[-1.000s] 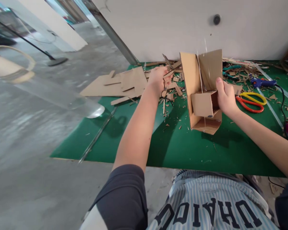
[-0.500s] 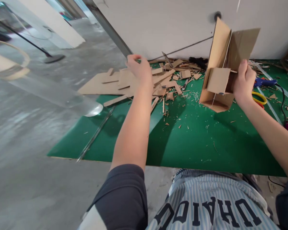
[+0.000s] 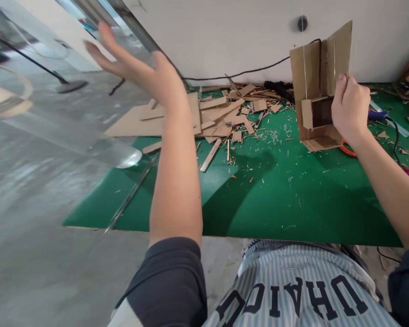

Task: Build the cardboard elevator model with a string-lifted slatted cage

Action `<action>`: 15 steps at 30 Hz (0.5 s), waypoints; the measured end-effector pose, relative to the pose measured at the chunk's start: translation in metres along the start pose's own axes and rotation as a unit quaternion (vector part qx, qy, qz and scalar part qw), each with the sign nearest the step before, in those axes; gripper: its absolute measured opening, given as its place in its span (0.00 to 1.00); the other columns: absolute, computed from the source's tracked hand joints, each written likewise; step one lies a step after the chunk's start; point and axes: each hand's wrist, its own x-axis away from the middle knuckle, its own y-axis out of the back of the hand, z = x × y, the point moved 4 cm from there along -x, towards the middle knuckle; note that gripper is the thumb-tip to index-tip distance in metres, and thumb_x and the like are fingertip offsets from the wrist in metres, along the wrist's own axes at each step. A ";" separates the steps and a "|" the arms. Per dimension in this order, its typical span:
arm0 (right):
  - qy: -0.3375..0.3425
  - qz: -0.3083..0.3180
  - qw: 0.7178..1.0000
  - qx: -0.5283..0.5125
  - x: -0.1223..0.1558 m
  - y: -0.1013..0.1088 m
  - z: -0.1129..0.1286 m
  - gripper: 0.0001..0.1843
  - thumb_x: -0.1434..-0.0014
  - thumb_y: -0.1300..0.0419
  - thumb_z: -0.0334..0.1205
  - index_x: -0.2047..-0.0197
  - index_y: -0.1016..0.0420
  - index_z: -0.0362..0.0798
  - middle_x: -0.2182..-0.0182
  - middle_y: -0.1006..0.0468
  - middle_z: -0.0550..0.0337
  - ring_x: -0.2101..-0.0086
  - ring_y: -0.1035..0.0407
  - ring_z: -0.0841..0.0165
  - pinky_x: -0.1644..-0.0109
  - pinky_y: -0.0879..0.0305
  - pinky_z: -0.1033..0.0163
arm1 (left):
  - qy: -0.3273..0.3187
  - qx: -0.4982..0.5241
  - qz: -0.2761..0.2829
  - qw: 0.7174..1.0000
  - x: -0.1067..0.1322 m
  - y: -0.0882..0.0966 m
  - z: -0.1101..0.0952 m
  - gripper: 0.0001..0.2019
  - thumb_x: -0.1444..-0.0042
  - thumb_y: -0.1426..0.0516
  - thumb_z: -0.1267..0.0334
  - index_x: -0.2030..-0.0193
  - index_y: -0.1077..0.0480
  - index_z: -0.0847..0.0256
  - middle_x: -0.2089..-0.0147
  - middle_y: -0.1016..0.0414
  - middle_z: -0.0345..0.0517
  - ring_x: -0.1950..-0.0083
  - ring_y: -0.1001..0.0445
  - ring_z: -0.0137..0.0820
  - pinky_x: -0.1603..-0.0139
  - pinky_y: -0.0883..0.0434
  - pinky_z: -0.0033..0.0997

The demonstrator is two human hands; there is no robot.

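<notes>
My right hand [image 3: 351, 106] grips the side of an upright cardboard box structure [image 3: 306, 75], which has tall flaps and a small compartment low inside. White string runs down its front. A black cord [image 3: 238, 75] leaves the top of the box and stretches slackly left behind my left hand [image 3: 139, 75]. That hand is raised, its fingers spread and blurred, and holds nothing. The cord's loose end shows just below it, in the air.
Cardboard scraps [image 3: 221, 116] are heaped along the back of the green table [image 3: 259, 204]. A blue-handled tool [image 3: 377, 115] and a red ring-shaped handle [image 3: 347, 151] lie right. A clear tube [image 3: 122, 156] stands out at left, near a thin clear strip [image 3: 132, 193].
My left hand has moved left and up, opening from a pinch and letting go of the black cord, which now sags. My right hand has turned the box slightly.
</notes>
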 end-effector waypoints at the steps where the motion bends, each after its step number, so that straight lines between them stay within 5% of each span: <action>1: -0.001 0.000 1.000 -0.001 0.000 -0.001 0.001 0.17 0.24 0.57 0.43 0.67 0.42 0.51 0.69 0.29 0.52 0.64 0.35 0.64 0.54 0.48 0.55 | -0.060 -0.017 -0.004 0.998 0.004 0.005 -0.009 0.34 0.41 0.52 0.83 0.28 0.50 0.65 0.19 0.59 0.49 0.20 0.57 0.14 0.23 0.54 0.15; 3: -0.005 0.000 1.000 -0.001 -0.001 -0.002 0.001 0.17 0.25 0.58 0.41 0.68 0.44 0.52 0.69 0.29 0.52 0.64 0.34 0.64 0.54 0.48 0.54 | -0.155 -0.016 0.071 0.985 0.014 0.004 -0.021 0.32 0.39 0.49 0.80 0.28 0.47 0.65 0.20 0.55 0.47 0.21 0.54 0.17 0.26 0.45 0.17; 5: -0.012 0.002 1.000 0.000 -0.004 -0.003 -0.003 0.18 0.24 0.58 0.41 0.70 0.47 0.52 0.70 0.30 0.53 0.64 0.34 0.65 0.53 0.49 0.54 | -0.204 -0.007 0.246 0.948 0.028 -0.008 -0.025 0.24 0.34 0.47 0.71 0.32 0.39 0.61 0.27 0.38 0.46 0.27 0.37 0.27 0.32 0.33 0.27; 7: -0.018 0.000 1.000 -0.011 -0.008 -0.003 -0.009 0.20 0.24 0.58 0.42 0.71 0.49 0.53 0.71 0.32 0.54 0.65 0.36 0.64 0.53 0.49 0.54 | -0.226 -0.031 0.457 0.860 0.050 -0.023 -0.024 0.18 0.32 0.47 0.63 0.37 0.32 0.57 0.39 0.24 0.44 0.45 0.22 0.33 0.39 0.27 0.35; 9: -0.008 -0.010 0.999 -0.046 -0.011 -0.002 -0.015 0.20 0.24 0.56 0.44 0.72 0.50 0.54 0.73 0.35 0.56 0.65 0.37 0.63 0.53 0.49 0.54 | -0.243 -0.093 0.590 0.765 0.071 -0.027 -0.025 0.17 0.34 0.43 0.60 0.40 0.29 0.54 0.46 0.21 0.45 0.52 0.19 0.37 0.41 0.27 0.42; 11: 0.007 -0.027 0.996 -0.090 -0.012 0.001 -0.016 0.20 0.25 0.54 0.45 0.72 0.49 0.54 0.74 0.36 0.56 0.64 0.39 0.62 0.52 0.49 0.54 | -0.264 -0.165 0.584 0.750 0.081 -0.019 -0.032 0.18 0.36 0.41 0.59 0.40 0.28 0.55 0.46 0.22 0.49 0.44 0.22 0.47 0.37 0.31 0.50; 13: 0.008 -0.044 0.994 -0.104 -0.011 0.003 -0.014 0.19 0.25 0.54 0.45 0.70 0.48 0.54 0.72 0.34 0.55 0.64 0.39 0.62 0.52 0.49 0.54 | -0.289 -0.175 0.474 0.813 0.084 -0.002 -0.050 0.21 0.36 0.41 0.54 0.38 0.30 0.56 0.40 0.25 0.55 0.37 0.28 0.55 0.32 0.37 0.61; 15: -0.002 -0.055 0.995 -0.085 -0.006 0.004 -0.008 0.17 0.24 0.56 0.44 0.68 0.45 0.54 0.69 0.32 0.54 0.65 0.38 0.62 0.52 0.48 0.54 | -0.293 -0.035 0.380 0.877 0.091 0.020 -0.072 0.26 0.33 0.45 0.49 0.32 0.38 0.54 0.33 0.32 0.56 0.36 0.29 0.51 0.31 0.37 0.58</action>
